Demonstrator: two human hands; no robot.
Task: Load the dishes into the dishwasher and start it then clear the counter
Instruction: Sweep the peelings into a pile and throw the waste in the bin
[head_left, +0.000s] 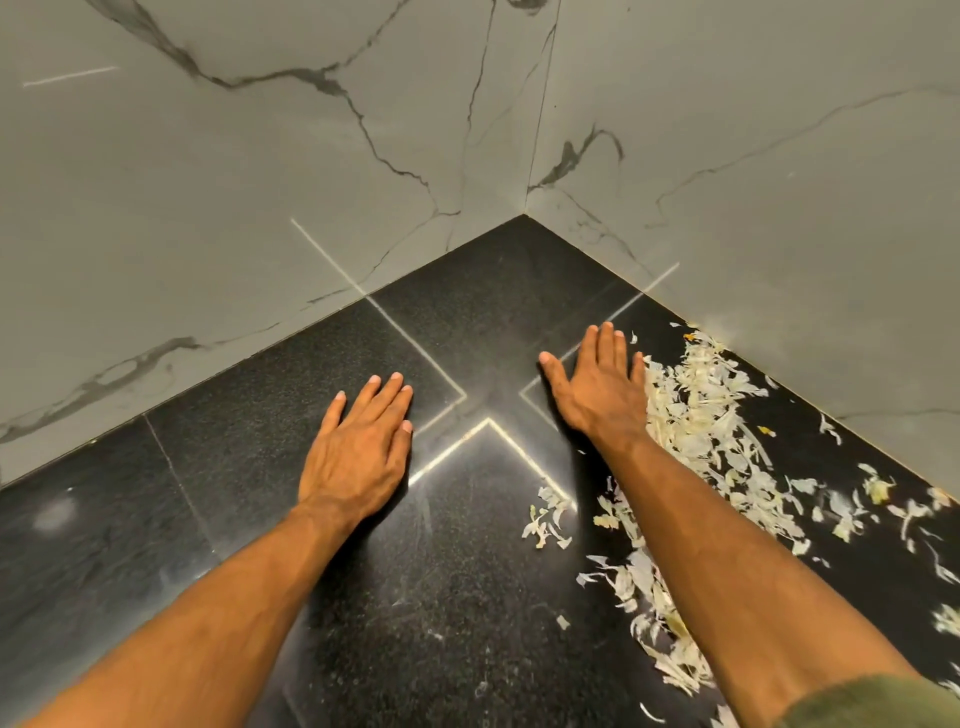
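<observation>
A black granite counter (260, 493) fills the corner below two marble walls. Pale vegetable peels and scraps (696, 415) lie strewn over its right side, in a heap by the right wall and in a trail toward the near edge. My left hand (358, 447) lies flat on the bare counter, palm down, fingers straight. My right hand (597, 389) also lies flat, fingers straight, its little-finger edge touching the left side of the peel heap. No dishes and no dishwasher are in view.
Grey-white veined marble walls (208, 182) meet at the corner (524, 213) behind the counter. A small separate clump of peels (548, 519) lies between my forearms. Bright light strips reflect in the polished stone. A green sleeve edge (883, 701) shows at the bottom right.
</observation>
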